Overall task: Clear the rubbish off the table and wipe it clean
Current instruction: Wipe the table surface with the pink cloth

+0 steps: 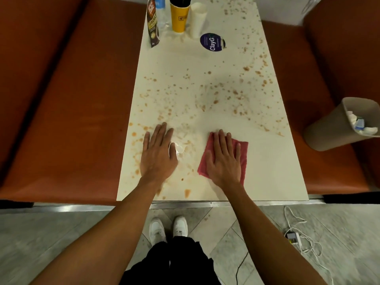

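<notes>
A long white table (267, 161) is spattered with brown stains and crumbs over its middle, left and far right. My right hand (224, 161) lies flat with straight fingers on a folded red cloth (243, 153) near the front edge. My left hand (158, 153) rests flat on the tabletop beside a wet smear (183, 149). At the far end stand a dark granola box (153, 23), a clear water bottle (161, 11), a yellow cup (180, 17) and a white cup (197, 19). A round blue sticker (211, 42) is on the table.
Orange bench seats (82, 112) flank the table on both sides. A beige bin (337, 126) holding crumpled rubbish lies tilted on the right bench. White cables and a charger (294, 237) lie on the tiled floor at right. My white shoes (168, 229) stand at the table's end.
</notes>
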The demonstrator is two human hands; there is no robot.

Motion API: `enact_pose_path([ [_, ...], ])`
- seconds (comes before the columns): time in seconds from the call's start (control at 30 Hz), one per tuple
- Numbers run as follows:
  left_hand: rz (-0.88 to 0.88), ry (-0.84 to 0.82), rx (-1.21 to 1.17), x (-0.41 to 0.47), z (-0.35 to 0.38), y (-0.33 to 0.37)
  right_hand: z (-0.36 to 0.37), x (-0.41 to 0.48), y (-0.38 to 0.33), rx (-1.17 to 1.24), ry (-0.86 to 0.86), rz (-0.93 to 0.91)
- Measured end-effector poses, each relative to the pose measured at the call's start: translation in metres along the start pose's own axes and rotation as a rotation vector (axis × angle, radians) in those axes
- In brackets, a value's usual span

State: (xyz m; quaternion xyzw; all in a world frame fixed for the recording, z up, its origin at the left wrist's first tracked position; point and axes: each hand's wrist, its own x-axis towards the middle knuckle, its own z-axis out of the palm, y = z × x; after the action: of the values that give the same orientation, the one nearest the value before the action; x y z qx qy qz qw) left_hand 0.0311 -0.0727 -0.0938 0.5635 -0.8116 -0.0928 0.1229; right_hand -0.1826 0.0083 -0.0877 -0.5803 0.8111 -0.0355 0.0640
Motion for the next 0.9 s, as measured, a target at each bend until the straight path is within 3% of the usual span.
enact_pose_path([
  [0.1, -0.012, -0.004, 0.007, -0.001, 0.002, 0.000, 0.003, 0.009, -0.027, 0.026, -0.013, -0.010],
  [0.2, -0.018, -0.002, -0.001, -0.003, 0.001, 0.000, -0.003, -0.015, -0.009, -0.002, -0.047, -0.342],
  [0.27, -0.027, 0.009, -0.018, -0.004, 0.000, 0.001, -0.009, -0.021, 0.017, -0.030, -0.077, -0.468],
  [0.43, -0.070, 0.021, -0.022, -0.003, -0.001, 0.003, -0.003, 0.020, 0.008, -0.029, -0.008, -0.089],
  [0.5, -0.079, 0.013, -0.008, -0.002, 0.000, 0.004, 0.000, 0.036, -0.015, -0.022, 0.001, -0.064],
  [0.7, -0.076, 0.010, -0.012, -0.003, 0.003, 0.001, -0.008, 0.009, 0.012, -0.066, -0.071, -0.589],
  [0.8, -0.082, 0.019, -0.024, -0.005, 0.003, 0.003, -0.009, 0.022, 0.027, -0.076, -0.033, -0.393],
  [0.9, -0.082, 0.031, -0.024, -0.003, 0.003, 0.002, -0.002, 0.053, -0.010, -0.024, 0.003, -0.126],
])
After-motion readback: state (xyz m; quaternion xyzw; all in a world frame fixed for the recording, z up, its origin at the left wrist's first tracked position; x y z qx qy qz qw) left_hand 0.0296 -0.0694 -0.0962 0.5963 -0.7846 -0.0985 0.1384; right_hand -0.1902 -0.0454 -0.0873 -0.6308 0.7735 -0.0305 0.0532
